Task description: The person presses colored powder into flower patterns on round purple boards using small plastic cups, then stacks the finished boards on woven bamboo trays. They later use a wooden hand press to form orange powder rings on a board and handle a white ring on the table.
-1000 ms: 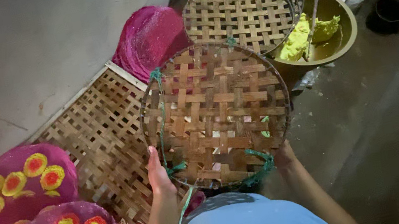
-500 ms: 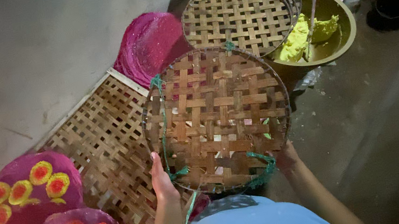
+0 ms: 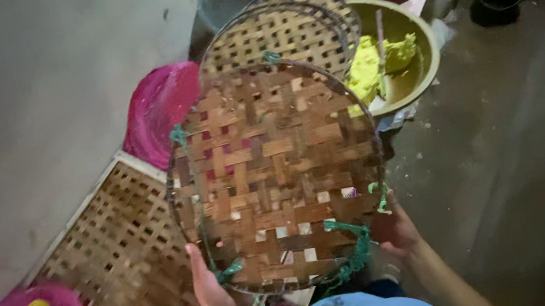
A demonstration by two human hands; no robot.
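Head view: the left hand (image 3: 208, 289) and right hand (image 3: 395, 232) each grip the near rim of the round woven bamboo tray (image 3: 276, 174), held above the rectangular bamboo rack (image 3: 115, 268) — best kept level, grips evenly spread.

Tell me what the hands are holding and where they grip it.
Both hold the round woven bamboo tray by its near rim: the left hand at the lower-left edge, the right hand at the lower-right edge.
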